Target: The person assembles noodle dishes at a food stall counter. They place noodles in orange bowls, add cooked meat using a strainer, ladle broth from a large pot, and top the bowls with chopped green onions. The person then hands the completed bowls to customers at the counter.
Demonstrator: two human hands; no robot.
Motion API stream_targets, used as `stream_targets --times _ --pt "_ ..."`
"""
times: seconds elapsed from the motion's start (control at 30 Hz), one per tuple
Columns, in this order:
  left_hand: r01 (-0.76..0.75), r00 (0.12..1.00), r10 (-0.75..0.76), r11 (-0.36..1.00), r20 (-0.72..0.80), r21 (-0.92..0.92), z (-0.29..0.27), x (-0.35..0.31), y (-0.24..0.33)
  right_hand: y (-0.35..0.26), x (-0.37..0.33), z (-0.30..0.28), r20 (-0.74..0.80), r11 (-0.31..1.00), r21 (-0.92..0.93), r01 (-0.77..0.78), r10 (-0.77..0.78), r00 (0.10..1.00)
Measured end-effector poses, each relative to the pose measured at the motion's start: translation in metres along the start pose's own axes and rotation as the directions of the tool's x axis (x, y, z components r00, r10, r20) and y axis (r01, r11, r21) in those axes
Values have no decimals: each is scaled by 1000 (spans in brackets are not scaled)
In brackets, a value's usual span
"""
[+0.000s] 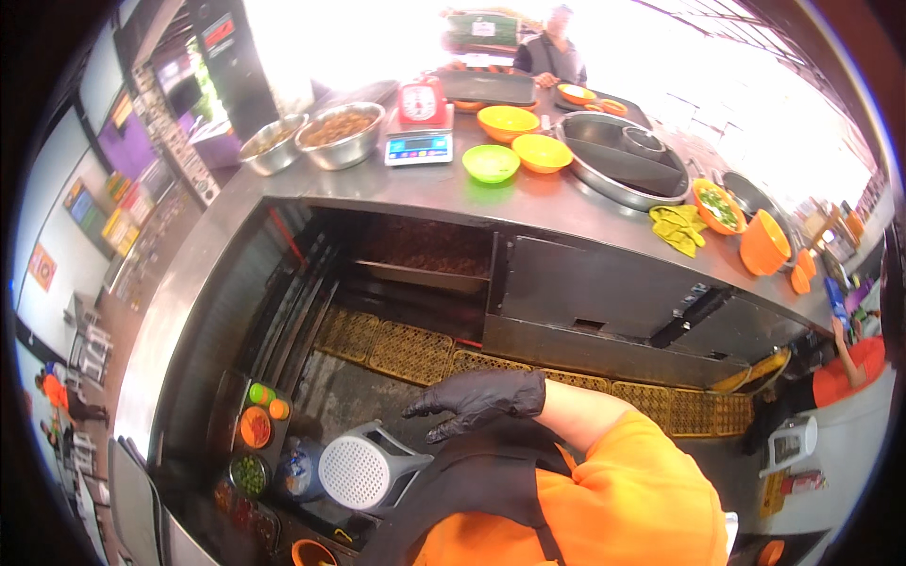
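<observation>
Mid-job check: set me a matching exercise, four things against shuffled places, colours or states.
1. Right hand
2. Stool
3. Green bowl
4. Yellow cloth

A. Between the scale and a yellow bowl
B. Pale grey, holes in its seat
C. On the counter, next to the divided pan
D. In a black glove

Pairs: 1-D, 2-B, 3-A, 4-C

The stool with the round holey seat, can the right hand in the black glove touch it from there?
Probably, with a bend down: the right hand looks free and nothing seems to block its way to the stool, but that stands on the floor, seemingly well below.
</observation>
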State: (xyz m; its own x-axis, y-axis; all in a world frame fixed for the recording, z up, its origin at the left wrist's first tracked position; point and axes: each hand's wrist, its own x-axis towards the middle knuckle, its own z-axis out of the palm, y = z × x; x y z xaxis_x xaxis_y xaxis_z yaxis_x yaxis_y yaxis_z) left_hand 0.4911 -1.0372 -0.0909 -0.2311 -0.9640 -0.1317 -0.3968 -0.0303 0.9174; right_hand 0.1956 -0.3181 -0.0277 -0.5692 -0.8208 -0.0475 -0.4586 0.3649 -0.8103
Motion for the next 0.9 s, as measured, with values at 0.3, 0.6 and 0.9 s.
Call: stream_targets --times 0.3,0.6,0.9 --pt "-118 858 303 903 416 -414 0 -74 36 -1 45 23 96 953 276 125 -157 983" --pt "-86 517 419 893 747 -441 290 -239 152 26 1 -22 -199 972 152 -178 207 958" --pt "-45 -74 381 922 922 -384 575 -476 210 78 -113 -124 -684 813 569 -125 552 477"
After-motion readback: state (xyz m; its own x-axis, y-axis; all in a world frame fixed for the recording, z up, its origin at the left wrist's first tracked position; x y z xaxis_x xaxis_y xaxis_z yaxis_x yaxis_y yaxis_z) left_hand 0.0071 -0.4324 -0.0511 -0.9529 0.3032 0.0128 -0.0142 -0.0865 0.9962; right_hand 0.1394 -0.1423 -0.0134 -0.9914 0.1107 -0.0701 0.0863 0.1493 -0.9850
